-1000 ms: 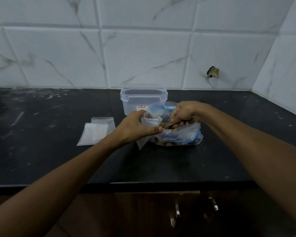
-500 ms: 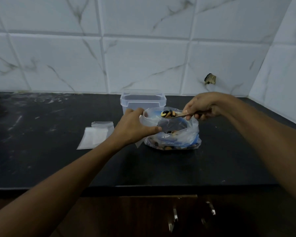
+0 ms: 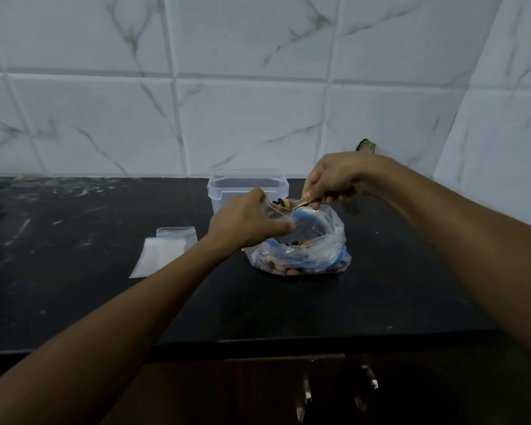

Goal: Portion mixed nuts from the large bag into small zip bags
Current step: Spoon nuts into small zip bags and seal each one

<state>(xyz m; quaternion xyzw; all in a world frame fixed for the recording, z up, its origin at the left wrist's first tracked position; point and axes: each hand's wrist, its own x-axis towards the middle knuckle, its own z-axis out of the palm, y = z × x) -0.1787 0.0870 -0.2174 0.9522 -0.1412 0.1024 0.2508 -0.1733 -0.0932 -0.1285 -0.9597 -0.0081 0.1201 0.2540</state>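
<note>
Small zip bag (image 3: 273,210) is in the air over the large bag (image 3: 304,246), mouth facing the spoon; it sits just in front of the clear plastic container (image 3: 247,187). Left hand (image 3: 246,225) grips it around the body, fingers curled, thumb along the front edge, which looks to be what props the mouth open. Spoon (image 3: 295,204) is loaded with mixed nuts, its bowl right at the bag's rim. Right hand (image 3: 331,179) pinches the handle from above, fingers curled tight. Step in hand: tipping the scoop in, I think. To do it well, get the spoon tip past the lip before rolling the wrist, and tilt slowly; the film is floppy and the opening narrow. Keep the pour above the large bag's open mouth so strays drop back into stock, not onto the black counter (image 3: 105,302). The large bag stands on the counter, nuts pooled at the bottom. Spare zip bags (image 3: 166,250) lie flat to the left, well apart.
</note>
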